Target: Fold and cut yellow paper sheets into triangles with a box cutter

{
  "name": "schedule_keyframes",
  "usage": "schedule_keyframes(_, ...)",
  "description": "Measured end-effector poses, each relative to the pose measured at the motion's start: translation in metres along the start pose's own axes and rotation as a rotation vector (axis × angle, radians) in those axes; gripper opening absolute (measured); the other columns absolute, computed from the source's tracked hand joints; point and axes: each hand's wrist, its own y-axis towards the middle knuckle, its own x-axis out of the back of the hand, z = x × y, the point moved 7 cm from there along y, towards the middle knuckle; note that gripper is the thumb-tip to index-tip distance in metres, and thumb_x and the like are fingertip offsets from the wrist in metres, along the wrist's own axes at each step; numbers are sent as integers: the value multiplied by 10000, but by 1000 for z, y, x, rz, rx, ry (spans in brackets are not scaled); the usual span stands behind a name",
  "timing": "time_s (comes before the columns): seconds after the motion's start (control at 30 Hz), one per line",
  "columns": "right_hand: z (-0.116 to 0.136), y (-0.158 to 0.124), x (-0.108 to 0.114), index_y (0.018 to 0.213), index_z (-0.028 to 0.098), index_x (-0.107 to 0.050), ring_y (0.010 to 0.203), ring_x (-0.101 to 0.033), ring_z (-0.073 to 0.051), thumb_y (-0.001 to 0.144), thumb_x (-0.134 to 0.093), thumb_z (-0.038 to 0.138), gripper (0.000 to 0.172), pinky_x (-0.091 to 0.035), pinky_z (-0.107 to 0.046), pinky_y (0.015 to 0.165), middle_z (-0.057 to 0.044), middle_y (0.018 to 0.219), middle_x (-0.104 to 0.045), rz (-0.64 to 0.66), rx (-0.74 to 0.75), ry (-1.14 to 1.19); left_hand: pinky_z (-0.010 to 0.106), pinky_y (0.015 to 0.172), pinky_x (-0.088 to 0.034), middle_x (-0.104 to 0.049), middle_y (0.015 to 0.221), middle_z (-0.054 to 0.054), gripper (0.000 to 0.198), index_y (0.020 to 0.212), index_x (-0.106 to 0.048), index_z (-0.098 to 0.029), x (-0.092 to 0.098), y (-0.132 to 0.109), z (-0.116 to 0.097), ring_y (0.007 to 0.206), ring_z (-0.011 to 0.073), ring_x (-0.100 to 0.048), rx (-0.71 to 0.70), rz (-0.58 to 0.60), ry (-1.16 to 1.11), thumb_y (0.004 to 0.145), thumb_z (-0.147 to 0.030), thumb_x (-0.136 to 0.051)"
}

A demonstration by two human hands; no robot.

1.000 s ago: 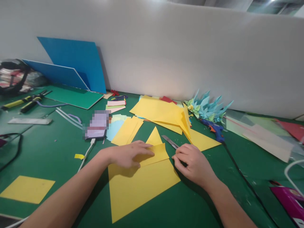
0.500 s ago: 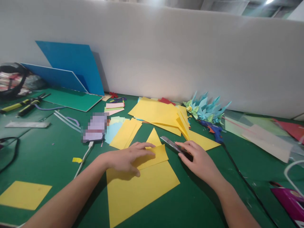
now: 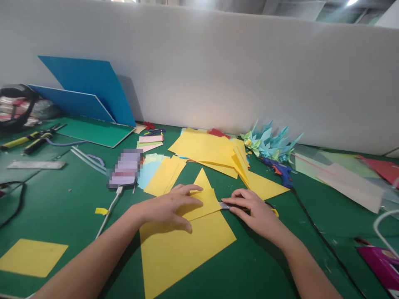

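A large yellow sheet [image 3: 187,249] lies on the green table, its upper part folded into a flap [image 3: 210,203]. My left hand [image 3: 171,207] rests on the flap with its fingers spread, holding nothing. Just right of the paper, my right hand [image 3: 252,209] is closed around a cutter knife [image 3: 224,206]. The tip of the knife is at the right edge of the flap, and its yellow end shows behind the hand. Beyond the flap a yellow paper point [image 3: 202,179] sticks out.
Yellow sheets [image 3: 205,147] are stacked at the back, beside a blue paper plant [image 3: 271,141] and a blue glue gun [image 3: 283,172]. A blurred phone [image 3: 124,168] and blue boards [image 3: 93,85] stand left. A yellow piece [image 3: 33,257] lies near left.
My right hand has turned the knife from a slant to nearly level and brought its tip to the flap's edge. My left thumb has shifted slightly right.
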Motion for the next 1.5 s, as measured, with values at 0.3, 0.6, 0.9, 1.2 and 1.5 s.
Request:
schedule_keyframes(0.3,0,1,-1,1068,294,-696,844,-585,-205,897,-535,266,237,-523,-350,717,-54,885,-610,11,40,-3,440,1076,-262,-468,1409,32,467,1197,-583,-263,5,7,-9,1336,297,-298,-91,-90,165,771,-424,-684)
schedule_keyframes(0.6,-6,-1,-4,1100,314,-685,853,-562,-201,893,-536,218,272,-500,-353,742,-53,889,-595,82,46,52,425,1086,-213,-488,1400,45,536,1274,-508,-262,2,9,-5,1366,269,-314,-68,-36,139,790,-435,-660)
schedule_keyframes(0.9,-5,-1,-3,1100,303,-688,879,-561,-208,899,-524,252,264,-491,-350,767,-61,903,-603,100,64,81,391,1130,-153,-460,1423,1,382,1289,-503,-299,1,8,-2,1373,212,-309,-88,-41,120,920,-399,-485)
schedule_keyframes(1.2,3,2,-6,1044,236,-703,876,-557,-211,883,-567,224,212,-486,-348,750,-68,905,-620,36,124,77,391,1151,-134,-384,1472,-10,358,1279,-520,-289,-1,8,2,1384,186,-283,-82,-72,209,987,-254,-315)
schedule_keyframes(1.5,3,-1,-4,1052,265,-699,853,-545,-196,890,-558,210,222,-480,-334,727,-55,880,-608,37,201,105,467,1150,-99,-318,1506,-11,664,1340,-429,-310,-4,7,7,1402,168,-233,-140,-48,282,813,75,-302)
